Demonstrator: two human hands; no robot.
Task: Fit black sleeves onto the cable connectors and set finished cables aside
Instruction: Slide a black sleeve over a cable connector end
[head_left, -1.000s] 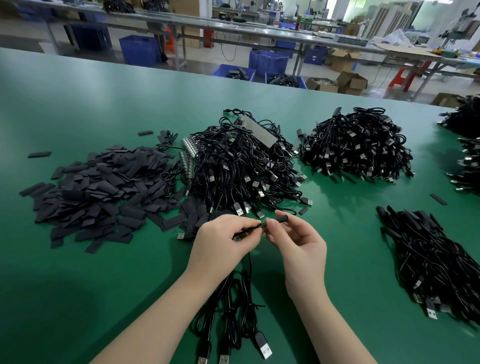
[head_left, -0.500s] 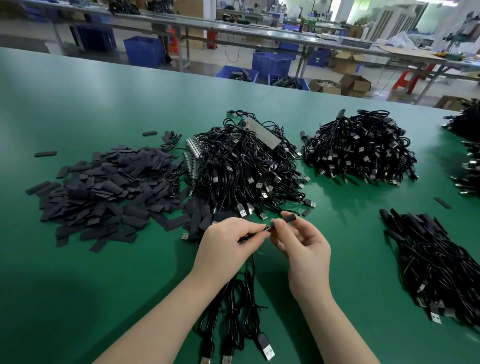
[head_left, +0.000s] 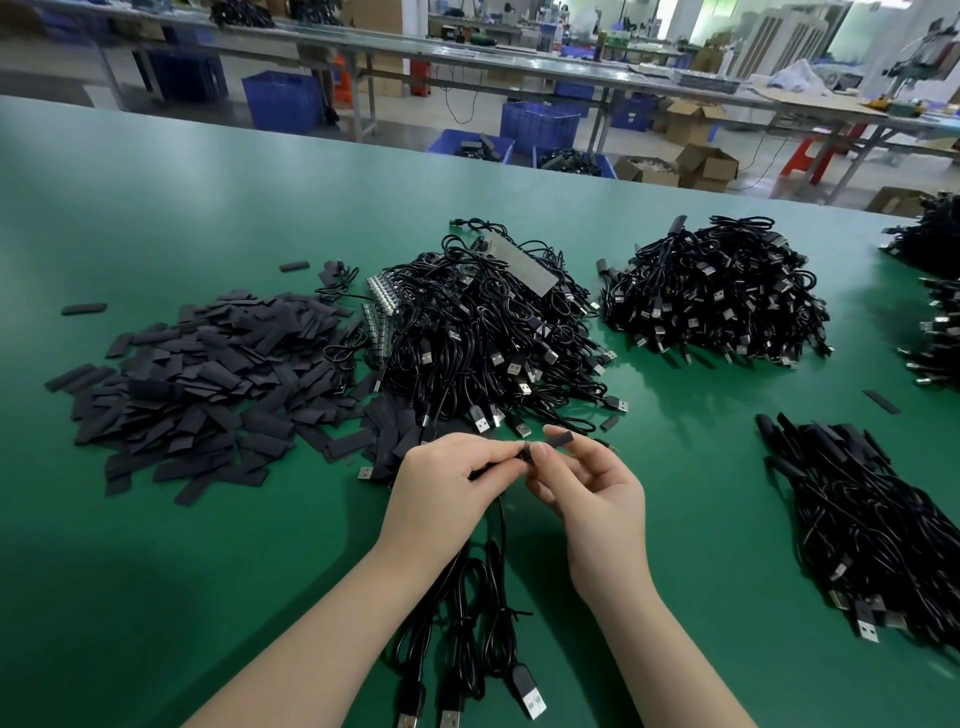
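Left hand: the left hand (head_left: 449, 486) has its fingers curled, thumb and forefinger pinched on the end of a thin black cable (head_left: 500, 525); the connector tip itself is too small to make out.
Right hand: the right hand (head_left: 589, 493) meets it fingertip to fingertip, and pinches a short black tubular sleeve (head_left: 560, 439) between forefinger and thumb; the sleeve sticks up toward 12 o'clock, just beside the cable's end. Whether the sleeve is already over the tip, I cannot tell.
Cable in hand: it drops from the left fist toward 6 o'clock and joins a small bunch of black USB cables (head_left: 467, 623) lying between the forearms, their metal plugs pointing at the near edge.
Sleeve stock: a wide flat heap of loose black sleeve pieces (head_left: 208, 395) lies at 10 o'clock from the hands, with a few strays farther out.
Cable stock: a tall tangled pile of black USB cables (head_left: 488, 332) sits at 12 o'clock, touching the sleeve heap's right edge.
Second pile: another rounded mound of black cables (head_left: 717, 296) lies at 1 o'clock, apart from the first.
Sleeved cables: a laid-out batch of black cables with sleeved ends (head_left: 872, 525) lies at 3 o'clock, well apart from the hands.
Surface: everything lies on a green matte worktable (head_left: 156, 571).
Beyond: blue plastic crates (head_left: 283, 101) and cardboard boxes (head_left: 706, 166) stand on the floor past the far edge.
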